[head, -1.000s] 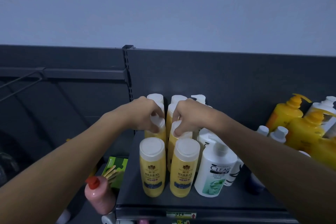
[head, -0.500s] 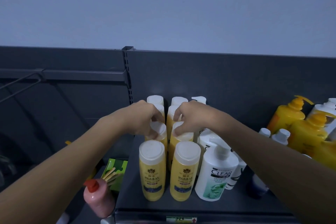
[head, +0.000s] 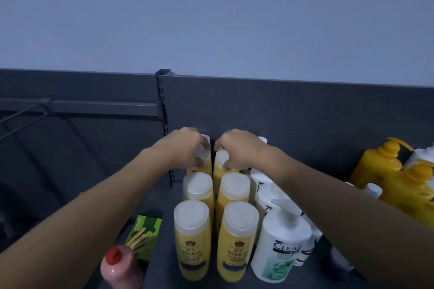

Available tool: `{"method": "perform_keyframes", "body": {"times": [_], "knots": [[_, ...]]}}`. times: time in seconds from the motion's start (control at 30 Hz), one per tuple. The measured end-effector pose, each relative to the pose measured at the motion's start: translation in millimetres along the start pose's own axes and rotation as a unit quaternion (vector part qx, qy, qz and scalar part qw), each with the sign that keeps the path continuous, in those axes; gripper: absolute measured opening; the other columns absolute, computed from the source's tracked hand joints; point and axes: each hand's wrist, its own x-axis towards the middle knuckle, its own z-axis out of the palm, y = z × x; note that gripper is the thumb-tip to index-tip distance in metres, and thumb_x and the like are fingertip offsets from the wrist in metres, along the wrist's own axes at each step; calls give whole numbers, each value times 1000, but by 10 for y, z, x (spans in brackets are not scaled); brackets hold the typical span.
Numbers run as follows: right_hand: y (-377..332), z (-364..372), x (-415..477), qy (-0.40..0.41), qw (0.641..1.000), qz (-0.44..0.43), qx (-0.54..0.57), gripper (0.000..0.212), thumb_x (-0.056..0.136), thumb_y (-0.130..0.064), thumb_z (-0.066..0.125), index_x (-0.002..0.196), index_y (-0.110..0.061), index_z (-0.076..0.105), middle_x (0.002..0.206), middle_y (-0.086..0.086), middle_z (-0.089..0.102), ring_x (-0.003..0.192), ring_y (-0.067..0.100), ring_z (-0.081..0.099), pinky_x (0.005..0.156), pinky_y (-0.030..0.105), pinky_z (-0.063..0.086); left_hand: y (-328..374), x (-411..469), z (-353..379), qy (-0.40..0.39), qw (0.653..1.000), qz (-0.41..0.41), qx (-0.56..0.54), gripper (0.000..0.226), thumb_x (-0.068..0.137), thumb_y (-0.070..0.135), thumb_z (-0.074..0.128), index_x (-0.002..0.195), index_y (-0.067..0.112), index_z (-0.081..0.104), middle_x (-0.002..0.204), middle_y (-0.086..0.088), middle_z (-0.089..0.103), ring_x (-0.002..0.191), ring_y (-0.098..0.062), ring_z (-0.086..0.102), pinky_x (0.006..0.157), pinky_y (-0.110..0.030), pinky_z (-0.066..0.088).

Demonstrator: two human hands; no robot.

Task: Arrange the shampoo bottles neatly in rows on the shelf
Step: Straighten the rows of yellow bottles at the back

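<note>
Yellow shampoo bottles (head: 237, 241) w/ white caps stand upright in 2 cols at the 9 o'clock end of the shelf (head: 165, 253), caps near level, cols almost touching. Toward 12 o'clock, close to the back panel (head: 305, 112), L hand (head: 187, 148) has fingers curled round the cap of the left back bottle (head: 203, 157). R hand (head: 237, 150) pinches the cap of the right back bottle (head: 219, 162), thumb on its near side. One more cap peeks out just behind the L hand.

At 3 o'clock of the yellow block, touching or just beside it, is the white CLEAR pump bottle (head: 279, 248), w/ more white ones behind. Yellow pump bottles (head: 380, 162) sit well apart, further toward 3 o'clock. A pink bottle (head: 119, 267) w/ red cap is off the shelf edge at 7 o'clock.

Risk, imo: both grips are high, on caps only. A hard shove or twist could tip a tall bottle, and since they're packed tight, one falling fwd could domino the front ones off the edge. R forearm passes right over the white pumps, so it may snag one.
</note>
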Motion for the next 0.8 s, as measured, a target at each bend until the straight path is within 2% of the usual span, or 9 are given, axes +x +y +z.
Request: {"method": "perform_keyframes", "body": {"times": [0.13,0.27,0.43,0.6,0.7,0.8], "knots": [[54,18,-2,-1,1000,-17,8,54,85,-20,80,137,-20,66,128,4,67,120,28,61,92,37,55,39,15,-4,-9,1000,0,-1,54,86,41,75,138,33,59,121,-2,53,108,-28,59,86,-40,55],[139,18,-22,-11,999,6,52,57,82,-17,85,135,-24,66,131,3,64,116,28,63,83,31,53,64,8,-27,-19,1000,4,-1,51,86,39,74,134,30,60,123,-4,59,106,-28,61,84,-41,56],[179,22,-83,-10,998,12,54,57,81,-15,85,135,-23,67,131,4,66,117,29,64,80,28,48,99,-5,-61,-18,1000,8,9,46,85,39,74,129,29,63,117,-5,63,100,-28,63,80,-41,58],[203,58,-76,0,998,13,67,56,80,-19,86,133,-23,68,130,3,67,118,28,64,81,31,51,98,-24,-63,-16,1000,5,2,45,85,40,73,128,30,66,117,-3,66,103,-25,64,83,-39,57],[199,68,-79,4,997,6,72,56,82,-21,86,134,-23,67,129,2,67,118,27,63,77,29,44,99,-41,-55,-7,1000,3,9,47,85,44,73,130,32,66,120,-2,68,103,-25,65,84,-40,58],[237,-15,-164,18,996,9,87,57,81,-27,86,135,-23,68,129,0,68,116,24,63,84,32,52,118,-69,-60,3,999,-4,32,55,83,53,73,134,36,63,124,1,68,105,-24,64,80,-38,57]]}}
